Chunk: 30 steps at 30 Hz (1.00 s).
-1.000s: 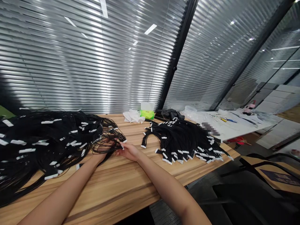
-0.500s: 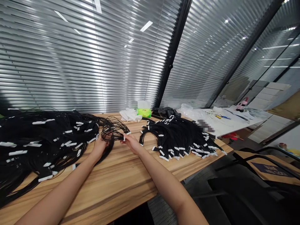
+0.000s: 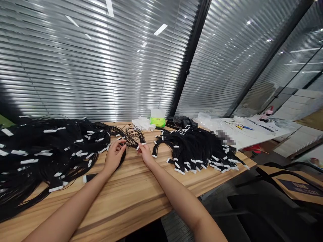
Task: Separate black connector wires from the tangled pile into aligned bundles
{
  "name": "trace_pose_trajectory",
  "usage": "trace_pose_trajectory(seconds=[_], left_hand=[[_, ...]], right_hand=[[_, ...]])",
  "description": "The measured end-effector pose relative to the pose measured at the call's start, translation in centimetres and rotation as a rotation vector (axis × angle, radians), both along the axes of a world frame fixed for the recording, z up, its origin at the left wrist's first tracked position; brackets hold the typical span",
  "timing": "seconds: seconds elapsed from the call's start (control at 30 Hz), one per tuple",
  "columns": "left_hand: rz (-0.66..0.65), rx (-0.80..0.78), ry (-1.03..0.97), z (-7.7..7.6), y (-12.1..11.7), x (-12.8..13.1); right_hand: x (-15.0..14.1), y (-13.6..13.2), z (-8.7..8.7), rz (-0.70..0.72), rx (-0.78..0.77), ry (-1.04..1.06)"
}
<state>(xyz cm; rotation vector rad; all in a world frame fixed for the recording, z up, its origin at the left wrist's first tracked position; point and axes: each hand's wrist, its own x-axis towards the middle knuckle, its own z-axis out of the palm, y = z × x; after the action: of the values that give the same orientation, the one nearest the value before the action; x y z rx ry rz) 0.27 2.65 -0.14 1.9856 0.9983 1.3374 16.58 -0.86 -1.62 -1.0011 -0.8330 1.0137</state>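
Black wire bundles with white connectors lie about both hands. My right hand (image 3: pixel 145 153) pinches the white-ended part of one thin black wire harness (image 3: pixel 135 135), whose wires fan up in loose loops. To its left, my left hand (image 3: pixel 114 155) is open, its thumb and fingers apart, close beside the looped wires; whether it touches them I cannot tell. A large tangled pile of black wire harnesses (image 3: pixel 73 137) lies left of my left hand. Right of my right hand, a second pile of black harnesses (image 3: pixel 196 146) is laid side by side, white connectors towards me.
The wooden table (image 3: pixel 131 205) runs under both piles. Behind them stand a green tissue pack (image 3: pixel 157 121), crumpled white tissue (image 3: pixel 143 123) and a black plastic bag (image 3: pixel 185 121). A white table (image 3: pixel 248 136) adjoins at right; a black chair (image 3: pixel 254 215) stands nearer.
My left hand has let go of the wires and opened. My right hand still holds the white-ended harness, its loops now more upright. The view has shifted slightly.
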Motion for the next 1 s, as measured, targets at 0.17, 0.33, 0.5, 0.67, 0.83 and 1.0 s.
trace_pose_trajectory(seconds=[0.17, 0.33, 0.5, 0.67, 0.83, 1.0], left_hand=[[-0.009, 0.264, 0.162, 0.8, -0.9, 0.0], [0.035, 0.307, 0.187, 0.7, -0.9, 0.0], [0.074, 0.309, 0.216, 0.7, -0.5, -0.2], [0.071, 0.378, 0.298, 1.0, -0.4, -0.4], [0.056, 0.398, 0.484, 1.3, -0.9, -0.4], [0.125, 0.427, 0.611, 1.3, -1.3, -0.1]], right_hand=[[-0.4, -0.4, 0.0, 0.018, -0.010, -0.081], [-0.8, -0.4, 0.0, 0.041, -0.015, -0.132], [-0.9, -0.2, 0.0, 0.047, -0.021, -0.161], [-0.8, -0.1, -0.2, 0.057, -0.026, -0.181], [-0.6, 0.2, -0.6, 0.058, -0.041, -0.198], [-0.5, 0.5, -0.9, 0.057, -0.056, -0.206]])
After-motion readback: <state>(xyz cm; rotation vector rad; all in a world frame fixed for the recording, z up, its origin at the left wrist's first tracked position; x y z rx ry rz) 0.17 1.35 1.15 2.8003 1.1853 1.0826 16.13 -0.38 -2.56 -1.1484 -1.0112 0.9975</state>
